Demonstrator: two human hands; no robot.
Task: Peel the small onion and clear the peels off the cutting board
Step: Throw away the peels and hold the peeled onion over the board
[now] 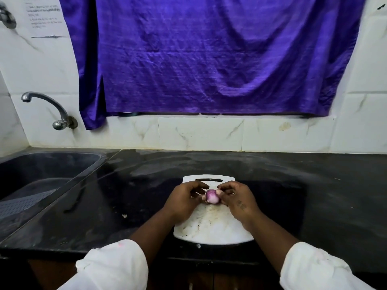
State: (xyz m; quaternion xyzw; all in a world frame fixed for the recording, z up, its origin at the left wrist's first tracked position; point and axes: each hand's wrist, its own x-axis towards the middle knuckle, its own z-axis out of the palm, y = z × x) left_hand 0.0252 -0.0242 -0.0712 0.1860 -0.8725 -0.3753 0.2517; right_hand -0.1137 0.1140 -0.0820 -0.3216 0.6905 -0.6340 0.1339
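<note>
A small purple-pink onion [212,196] is held just above the far half of the white cutting board [213,229]. My left hand [184,200] grips it from the left, fingers curled round its side. My right hand [236,198] holds it from the right, thumb pressed on the onion's top. Most of the onion's surface looks smooth and glossy. Small flecks and smears of peel lie on the board's near half. A tiny pale scrap [198,245] sits on the counter at the board's front edge.
The board lies on a black stone counter [314,195]. A dark sink [41,176] with a curved tap [50,109] is at the left. Another pale scrap [124,216] lies left of the board. A purple cloth [209,59] hangs on the tiled wall behind.
</note>
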